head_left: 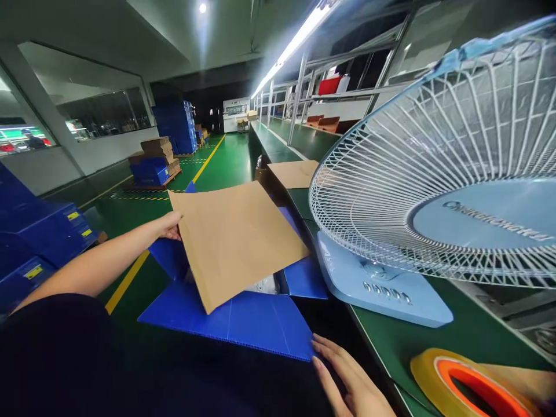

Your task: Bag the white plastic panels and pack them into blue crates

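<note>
Green floor (233, 156) beyond my left grip (171, 225), which pinches cardboard sheet (238, 237) by 1 edge above blue box (305, 280), likely for flap clearance; right grip (350, 376) unclenched, touching near flap (243, 321), maybe steadying.

On the right, near, a light blue fan (473, 217) with a wire grille stands on the green tabletop (386, 333). Before its base, at the near right, there is a roll of yellow tape (426, 370) with an orange core. Above the farther tabletop, a long lamp (295, 39) is lit. On the left, near, there are blue boxes (47, 231) with yellow labels. Farther, a pallet (170, 180) with brown cartons (157, 148) stands on the green floor (237, 162), beside a yellow line (211, 157).
</note>
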A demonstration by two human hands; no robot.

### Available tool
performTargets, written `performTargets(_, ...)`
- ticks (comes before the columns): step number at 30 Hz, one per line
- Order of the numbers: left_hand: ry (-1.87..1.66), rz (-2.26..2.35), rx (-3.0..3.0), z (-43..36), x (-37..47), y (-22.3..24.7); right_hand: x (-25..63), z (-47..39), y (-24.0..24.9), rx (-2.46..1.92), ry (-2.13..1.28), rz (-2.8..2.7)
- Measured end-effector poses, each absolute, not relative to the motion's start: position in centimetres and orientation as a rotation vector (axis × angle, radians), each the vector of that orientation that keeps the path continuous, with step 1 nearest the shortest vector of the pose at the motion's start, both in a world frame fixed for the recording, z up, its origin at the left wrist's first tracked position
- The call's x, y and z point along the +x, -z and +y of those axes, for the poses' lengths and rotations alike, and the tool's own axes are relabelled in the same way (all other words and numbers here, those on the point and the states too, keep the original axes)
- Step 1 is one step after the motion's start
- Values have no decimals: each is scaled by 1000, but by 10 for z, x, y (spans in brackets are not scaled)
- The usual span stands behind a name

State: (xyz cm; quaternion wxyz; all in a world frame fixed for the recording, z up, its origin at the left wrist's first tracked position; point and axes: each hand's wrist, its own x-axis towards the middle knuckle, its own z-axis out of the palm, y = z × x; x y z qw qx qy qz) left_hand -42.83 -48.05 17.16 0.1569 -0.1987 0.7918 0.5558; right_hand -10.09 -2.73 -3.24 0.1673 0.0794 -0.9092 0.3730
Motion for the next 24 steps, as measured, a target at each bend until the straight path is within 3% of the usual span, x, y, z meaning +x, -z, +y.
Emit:
performTargets(3,-1443,2111,-655,-489,-395,-157,-96,-34,44,295,-1007,-2587)
performTargets(10,-1708,1791,-837,-507,-326,-129,-89,-50,68,481,-838,-2676)
performTargets(24,-2001,1469,-1086,-474,-208,-45,-80,-53,68,478,-888,-2796)
